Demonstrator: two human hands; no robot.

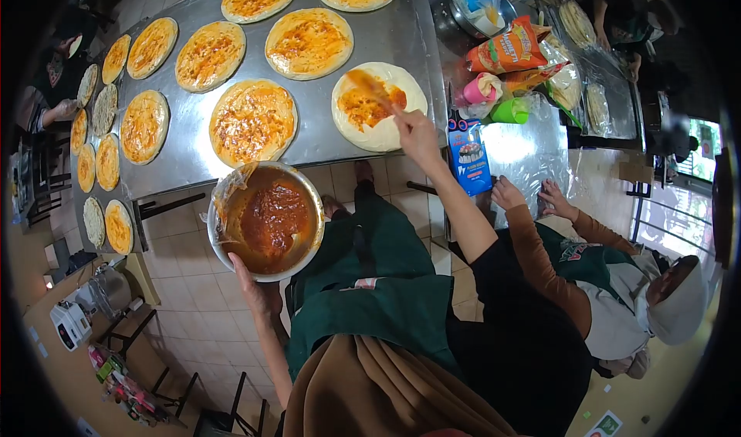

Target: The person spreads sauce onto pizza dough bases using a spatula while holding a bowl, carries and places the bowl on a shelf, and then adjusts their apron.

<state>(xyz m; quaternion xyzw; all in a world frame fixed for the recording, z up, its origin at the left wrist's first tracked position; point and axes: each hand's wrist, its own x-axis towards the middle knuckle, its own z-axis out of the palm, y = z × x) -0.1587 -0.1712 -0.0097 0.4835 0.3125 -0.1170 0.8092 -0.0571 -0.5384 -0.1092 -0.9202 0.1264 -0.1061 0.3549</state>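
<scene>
My left hand (262,294) supports a metal bowl (316,232) from its lower side, fingers partly hidden beneath it. Thick red sauce (272,217) coats the bowl's inside. Closed around a sauce-coated spreading tool (370,86) is my right hand (418,138), over the nearest pizza base (363,134) at the table's right corner. Motion blurs the tool, so its exact kind is unclear. Red-orange sauce covers the middle of this base, leaving a wide pale rim. More sauced pizza bases (253,123) lie to its left and beyond.
The steel table (324,140) ends just in front of me. On a side table at right are a blue packet (469,159), an orange spaghetti bag (508,47), and pink and green cups (509,111). A co-worker's hands (509,194) rest there. Another person's gloved hand (62,111) is at far left.
</scene>
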